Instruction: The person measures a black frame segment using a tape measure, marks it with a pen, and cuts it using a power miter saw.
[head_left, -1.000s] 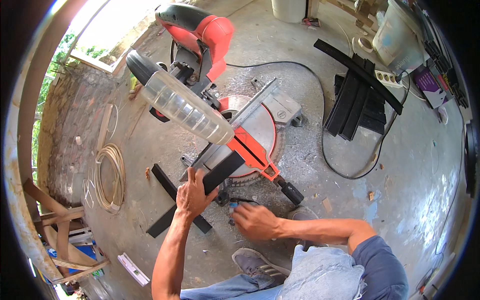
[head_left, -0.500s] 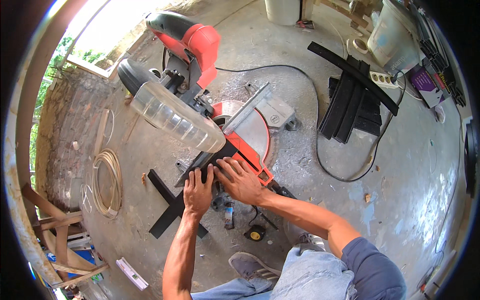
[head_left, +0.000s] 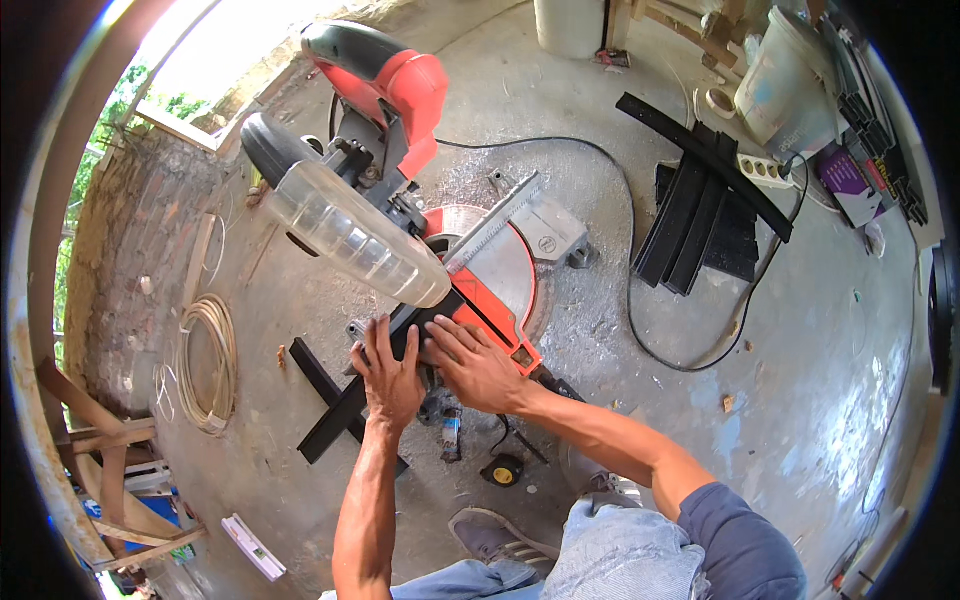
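A red and black mitre saw (head_left: 415, 95) stands on the floor before me, its head raised and a clear blade guard (head_left: 355, 232) over the red table insert (head_left: 490, 315). One long black strip (head_left: 335, 422) lies slantwise along the saw's base, its far end close under the guard. My left hand (head_left: 390, 378) rests on this strip with its fingers stretched out and apart. Beside it, my right hand (head_left: 470, 362) is closed over the strip near the red insert and presses it down. The strip's edge under both palms is hidden.
Another black strip (head_left: 318, 372) crosses beneath the held one. Near my feet lie a tape measure (head_left: 502, 470) and a small blue packet (head_left: 452, 435). A black cord (head_left: 632, 260) loops rightward past stacked black strips (head_left: 690, 210) to a power strip (head_left: 765, 170). Coiled cable (head_left: 208, 365) lies left.
The fingers of my left hand have lifted and spread on the strip. My right hand stays nearly in place. The view has shifted slightly.
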